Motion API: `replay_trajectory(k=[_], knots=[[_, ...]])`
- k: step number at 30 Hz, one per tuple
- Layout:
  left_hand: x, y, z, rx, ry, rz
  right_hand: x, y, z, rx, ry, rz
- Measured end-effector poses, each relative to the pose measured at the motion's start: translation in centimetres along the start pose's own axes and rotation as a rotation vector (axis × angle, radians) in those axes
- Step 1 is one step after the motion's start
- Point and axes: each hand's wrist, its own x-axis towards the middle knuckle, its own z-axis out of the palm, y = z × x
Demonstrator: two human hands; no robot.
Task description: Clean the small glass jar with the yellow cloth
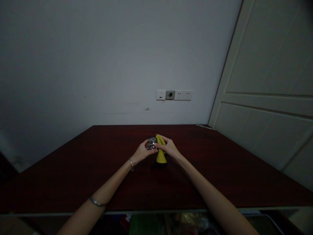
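Over the middle of the table, my left hand [142,152] is closed around a small shiny object [152,142], silvery or glassy; its exact kind does not show. A yellow cloth [161,157] is gripped in my right hand [170,148], bunched at the top and hanging in a flared fold below the fingers. The cloth touches the right side of the shiny object. Both hands are close together, and the right fingers partly cover the object and the cloth.
The dark red table [80,166] reaches back to a pale wall [117,58] with a row of sockets [183,95]. On the right stands a cream panelled door [266,78]. Under the front edge, a green item [146,225] and other stored things show.
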Motion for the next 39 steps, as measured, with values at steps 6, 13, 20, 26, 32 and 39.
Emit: replay_trajectory(k=[6,13,20,26,32,39], knots=[[-0.2,0.0,0.2,0.050,-0.002,0.020,0.4,0.4,-0.3,-0.038,0.005,-0.046],[-0.6,-0.1,0.3,0.053,-0.030,0.009,0.4,0.7,0.1,-0.089,0.082,-0.154],[-0.5,-0.3,0.3,0.216,0.041,0.076,-1.1,-0.1,0.6,-0.251,-0.001,-0.502],[-1.0,0.6,0.7,0.234,-0.048,0.139,-0.5,0.0,0.3,-0.194,0.047,-0.433],[-1.1,0.4,0.7,0.315,-0.034,0.159,-0.1,0.4,0.3,-0.142,0.095,-0.320],[-0.9,-0.4,0.7,0.351,0.074,0.137,-1.4,-0.1,0.6,-0.343,0.032,-0.579]])
